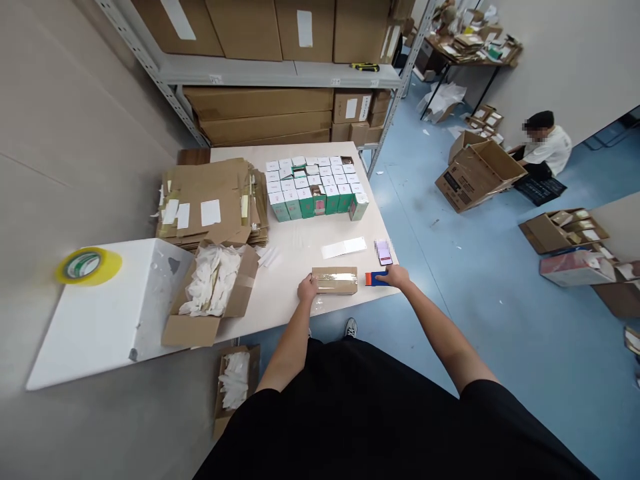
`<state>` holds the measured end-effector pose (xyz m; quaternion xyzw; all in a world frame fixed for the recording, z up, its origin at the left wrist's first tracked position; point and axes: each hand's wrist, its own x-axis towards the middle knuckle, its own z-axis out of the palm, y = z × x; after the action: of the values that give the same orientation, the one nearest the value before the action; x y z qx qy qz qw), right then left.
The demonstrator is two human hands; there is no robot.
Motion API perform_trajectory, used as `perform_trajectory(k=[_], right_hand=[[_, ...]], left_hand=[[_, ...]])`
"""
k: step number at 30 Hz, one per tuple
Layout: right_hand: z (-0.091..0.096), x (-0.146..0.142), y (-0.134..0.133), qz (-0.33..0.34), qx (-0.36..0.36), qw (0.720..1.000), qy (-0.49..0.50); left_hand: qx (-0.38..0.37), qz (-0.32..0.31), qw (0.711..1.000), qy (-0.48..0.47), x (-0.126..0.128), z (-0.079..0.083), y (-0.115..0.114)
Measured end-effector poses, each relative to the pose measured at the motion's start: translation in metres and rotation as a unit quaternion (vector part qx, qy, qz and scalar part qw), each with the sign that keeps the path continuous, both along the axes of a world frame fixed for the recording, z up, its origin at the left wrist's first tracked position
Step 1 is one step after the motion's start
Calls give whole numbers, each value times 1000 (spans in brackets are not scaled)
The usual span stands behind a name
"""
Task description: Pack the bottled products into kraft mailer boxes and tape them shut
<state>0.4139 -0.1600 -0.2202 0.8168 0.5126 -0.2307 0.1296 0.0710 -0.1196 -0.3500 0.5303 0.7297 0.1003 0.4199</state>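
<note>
A small brown cardboard box (334, 281) lies near the front edge of the table, a shiny strip of clear tape running along its top. My left hand (307, 288) grips its left end, fingers closed around the edge. Just right of the box, apart from it, my right hand (396, 275) is closed on a flat blue object with an orange end (371, 279); its exact kind is unclear. Behind the box are white paper labels (344, 248), and a phone (384, 253) lies beyond my right hand.
Rows of white-and-green cartons (315, 183) stand at the back. Flattened cardboard (200, 193) is stacked left, behind an open box of white paper (213, 280). Yellow tape (89, 265) sits on a white block (105, 320). A co-worker (547, 147) crouches by a large carton (480, 170).
</note>
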Motion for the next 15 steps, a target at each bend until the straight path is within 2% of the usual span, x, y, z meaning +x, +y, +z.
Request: perform_trajectory(k=[3, 7, 10, 15], right_hand=[[-1, 2, -2, 6, -2, 1000, 19], [-4, -12, -2, 9, -8, 999, 38], [-3, -30, 0, 14, 11, 998, 54], [8, -76, 10, 26, 61, 993, 100]], left_hand=[[-7, -2, 1000, -15, -3, 3, 2], [-3, 15, 999, -51, -12, 7, 4], [9, 30, 997, -76, -24, 10, 4], [45, 42, 997, -45, -55, 18, 9]])
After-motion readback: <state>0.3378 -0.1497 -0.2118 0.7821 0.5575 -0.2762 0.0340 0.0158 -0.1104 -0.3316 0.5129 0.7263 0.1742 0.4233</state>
